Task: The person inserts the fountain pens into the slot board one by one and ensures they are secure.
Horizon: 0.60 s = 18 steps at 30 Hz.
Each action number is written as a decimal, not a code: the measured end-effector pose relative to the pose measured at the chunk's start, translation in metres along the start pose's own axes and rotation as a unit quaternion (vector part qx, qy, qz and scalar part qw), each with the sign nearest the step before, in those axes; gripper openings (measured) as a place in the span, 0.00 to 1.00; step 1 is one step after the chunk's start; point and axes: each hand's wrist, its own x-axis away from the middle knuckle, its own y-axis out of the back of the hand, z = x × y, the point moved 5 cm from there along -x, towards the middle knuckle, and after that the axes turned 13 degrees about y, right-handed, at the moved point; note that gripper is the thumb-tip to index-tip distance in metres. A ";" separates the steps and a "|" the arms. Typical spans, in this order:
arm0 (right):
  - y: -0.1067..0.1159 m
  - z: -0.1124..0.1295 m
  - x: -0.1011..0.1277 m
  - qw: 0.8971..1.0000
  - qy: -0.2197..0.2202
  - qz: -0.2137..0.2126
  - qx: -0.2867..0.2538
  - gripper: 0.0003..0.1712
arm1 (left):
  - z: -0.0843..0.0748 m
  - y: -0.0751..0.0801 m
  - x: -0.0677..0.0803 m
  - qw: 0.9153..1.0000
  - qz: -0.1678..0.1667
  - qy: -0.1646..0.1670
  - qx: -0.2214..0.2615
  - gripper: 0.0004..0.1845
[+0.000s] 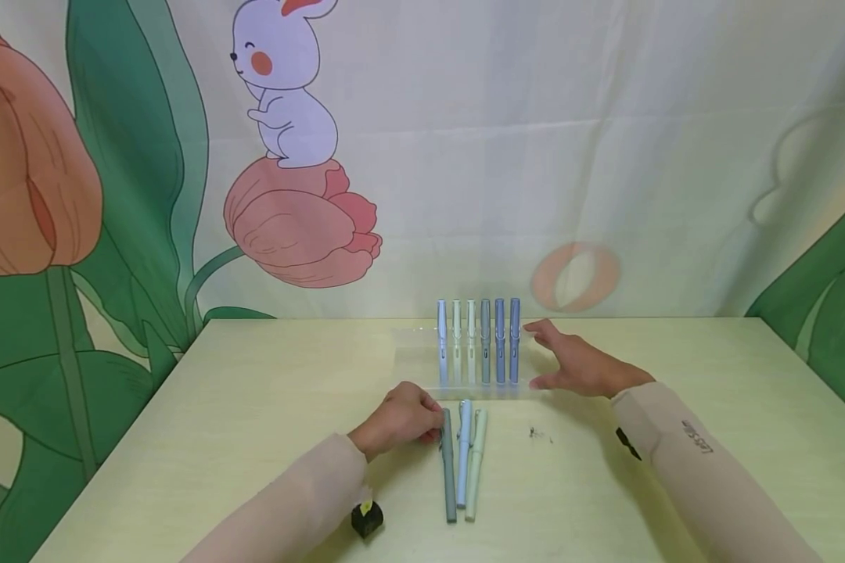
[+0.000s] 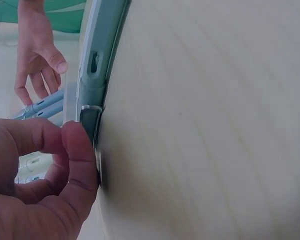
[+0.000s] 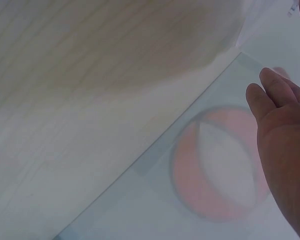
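Table [image 1: 253, 407]: grey pen [image 1: 449, 469] (lying flat) touches left grip [image 1: 401, 418].

Setting: a staged recording corner, not a lived-in room. A pale wood-grain bench [image 1: 253, 391] stands against a hung fabric backdrop [image 1: 535, 156], creased, printed with a cartoon rabbit [image 1: 285, 86], pink tulips [image 1: 299, 223] and green leaves. Stationery only: pens upright in a clear rack [image 1: 479, 383], three more pens [image 1: 462, 461] lying flat.

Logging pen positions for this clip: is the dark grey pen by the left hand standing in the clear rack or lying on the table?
Lying flat. The dark grey pen rests on the table, the left hand pinching its top end.
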 end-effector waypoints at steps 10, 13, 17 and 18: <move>0.000 -0.001 0.000 1.000 0.003 -0.002 0.000 0.51 | -0.001 -0.002 -0.001 1.000 -0.015 0.026 -0.001 0.13; 0.000 -0.001 0.000 1.000 0.005 -0.002 0.001 0.51 | -0.001 -0.003 -0.001 0.999 -0.017 0.027 -0.005 0.16; 0.000 -0.001 0.000 1.000 0.005 -0.003 0.002 0.51 | -0.001 -0.005 -0.002 1.000 -0.015 0.027 0.003 0.16; 0.000 -0.001 0.000 1.000 0.004 -0.003 0.001 0.51 | 0.000 -0.006 -0.002 0.999 -0.013 0.028 0.009 0.16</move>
